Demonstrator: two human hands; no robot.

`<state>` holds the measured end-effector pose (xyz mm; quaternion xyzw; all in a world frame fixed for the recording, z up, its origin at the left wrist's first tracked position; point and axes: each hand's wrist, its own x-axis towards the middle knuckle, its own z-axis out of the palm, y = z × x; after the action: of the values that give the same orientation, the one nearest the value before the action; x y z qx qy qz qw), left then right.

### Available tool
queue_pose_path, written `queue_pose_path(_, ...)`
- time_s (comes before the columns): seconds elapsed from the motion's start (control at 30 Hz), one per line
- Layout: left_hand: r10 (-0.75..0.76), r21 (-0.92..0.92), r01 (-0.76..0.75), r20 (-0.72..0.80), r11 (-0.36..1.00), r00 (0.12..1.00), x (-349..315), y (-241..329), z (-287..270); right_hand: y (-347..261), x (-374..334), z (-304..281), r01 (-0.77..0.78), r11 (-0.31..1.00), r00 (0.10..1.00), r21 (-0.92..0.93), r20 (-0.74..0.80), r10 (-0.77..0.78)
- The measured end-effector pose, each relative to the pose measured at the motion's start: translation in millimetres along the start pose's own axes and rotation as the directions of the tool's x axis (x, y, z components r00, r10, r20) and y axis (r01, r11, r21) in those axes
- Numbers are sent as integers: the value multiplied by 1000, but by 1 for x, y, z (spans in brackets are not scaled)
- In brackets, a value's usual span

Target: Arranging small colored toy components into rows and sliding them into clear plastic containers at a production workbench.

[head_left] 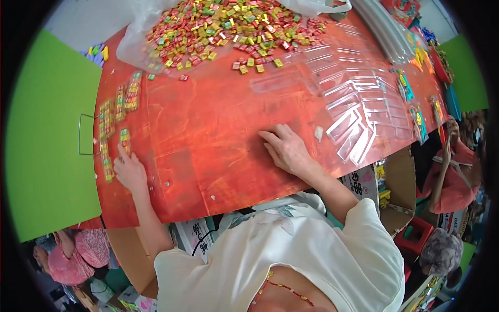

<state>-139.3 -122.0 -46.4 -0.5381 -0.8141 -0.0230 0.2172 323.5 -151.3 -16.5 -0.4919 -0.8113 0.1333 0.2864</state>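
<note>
The left hand [129,170] rests open, fingertips touching the rows of small wrapped sweets [115,117] just above it on the red worktop [208,130]; a careless nudge could scatter them. The right hand [286,150] lies flat, holding nothing, clear plastic trays [358,112] beside it, the loose sweet heap [228,26] beyond.

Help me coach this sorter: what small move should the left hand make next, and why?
Probably nudge the short candy row at the left hand fingertips straight, since it sits apart from the longer rows; the right hand rests flat, empty.
</note>
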Motion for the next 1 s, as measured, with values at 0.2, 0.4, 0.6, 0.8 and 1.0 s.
queue_pose_path(0.2, -30, 274, 42, -45, 961, 999, 20, -15, 17, 32, 21, -14, -68, 954, 992, -292, -126, 32)
queue_pose_path(0.4, -103, 280, 100, -3, 955, 995, 33, -30, 35, 82, 66, -24, -134, 846, 978, -516, -209, 27)
queue_pose_path(0.6, -114, 200, 110, 11, 974, 993, 33, -37, 41, 97, 81, -12, -249, 820, 962, -515, -228, 149)
queue_pose_path(0.8, -133, 184, 138, -38, 973, 990, 29, -36, 35, 50, 60, -5, -94, 912, 995, -400, -62, 75)
queue_pose_path(1.0, 83, -129, -96, -101, 987, 991, 15, 38, -19, 3, 47, 4, 99, 968, 992, -232, 95, -79)
